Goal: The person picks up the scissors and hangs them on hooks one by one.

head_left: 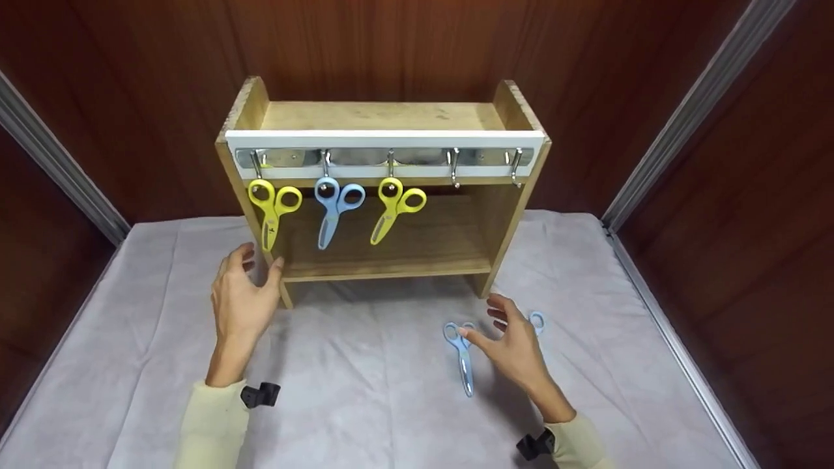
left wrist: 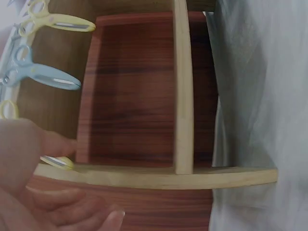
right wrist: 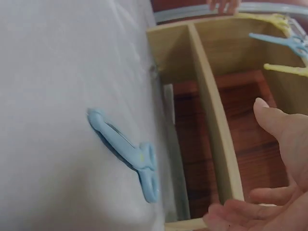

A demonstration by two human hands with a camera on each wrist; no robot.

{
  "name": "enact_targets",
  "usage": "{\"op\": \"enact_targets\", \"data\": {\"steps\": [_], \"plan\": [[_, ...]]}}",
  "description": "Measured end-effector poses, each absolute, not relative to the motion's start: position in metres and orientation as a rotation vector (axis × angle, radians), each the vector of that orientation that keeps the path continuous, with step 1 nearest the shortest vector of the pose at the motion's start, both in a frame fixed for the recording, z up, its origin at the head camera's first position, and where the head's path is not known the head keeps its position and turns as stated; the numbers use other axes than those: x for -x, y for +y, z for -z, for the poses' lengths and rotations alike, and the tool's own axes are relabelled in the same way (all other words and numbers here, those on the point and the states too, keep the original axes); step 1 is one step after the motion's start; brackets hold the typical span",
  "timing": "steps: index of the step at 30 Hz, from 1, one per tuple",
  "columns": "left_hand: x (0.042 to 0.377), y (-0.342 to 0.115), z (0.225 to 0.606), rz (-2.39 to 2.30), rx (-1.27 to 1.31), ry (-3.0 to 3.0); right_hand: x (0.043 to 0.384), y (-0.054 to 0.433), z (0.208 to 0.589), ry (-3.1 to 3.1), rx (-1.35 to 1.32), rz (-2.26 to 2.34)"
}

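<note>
My left hand [head_left: 244, 293] is beside the left side panel of the wooden shelf [head_left: 384, 268], its fingers and thumb loosely spread, holding nothing. Just above it hangs a yellow pair of scissors [head_left: 270, 215]. Blue scissors [head_left: 329, 218] and a second yellow pair [head_left: 387, 218] hang on the hooks to its right. My right hand [head_left: 515, 345] hovers over the cloth before the shelf's right leg, empty, with fingers apart. Its thumb overlaps the handles of blue scissors [head_left: 464, 365] lying on the cloth. Another blue handle loop [head_left: 536, 320] shows behind this hand, the rest mostly hidden.
A white hook rail [head_left: 384, 138] runs along the shelf's top front, with two bare metal hooks [head_left: 454, 168] at its right end. Grey cloth [head_left: 339, 391] covers the table. Dark red wooden panels [head_left: 391, 45] with metal edge rails [head_left: 704, 98] enclose the space.
</note>
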State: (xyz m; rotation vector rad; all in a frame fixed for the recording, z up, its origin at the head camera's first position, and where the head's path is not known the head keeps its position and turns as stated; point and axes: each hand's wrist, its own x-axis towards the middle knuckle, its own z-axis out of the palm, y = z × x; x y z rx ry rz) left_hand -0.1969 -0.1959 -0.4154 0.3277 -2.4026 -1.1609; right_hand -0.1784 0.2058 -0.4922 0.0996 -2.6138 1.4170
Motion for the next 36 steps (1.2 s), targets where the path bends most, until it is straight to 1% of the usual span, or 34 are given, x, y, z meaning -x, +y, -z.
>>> {"op": "enact_targets", "data": {"steps": [7, 15, 28, 36], "plan": [[0.215, -0.203, 0.426, 1.305, -0.233, -2.399, 0.176, 0.201, 0.499, -2.777, -0.102, -1.176], [0.229, -0.205, 0.433, 1.333, -0.205, -2.327, 0.169, 0.192, 0.507, -2.891, -0.163, -1.054], [0.238, -0.202, 0.433, 1.355, -0.261, -2.3, 0.167, 0.167, 0.525, -3.134, -0.16, -0.834], [0.24, -0.203, 0.434, 1.358, -0.254, -2.309, 0.168, 0.161, 0.532, -3.103, -0.195, -0.427]]}}
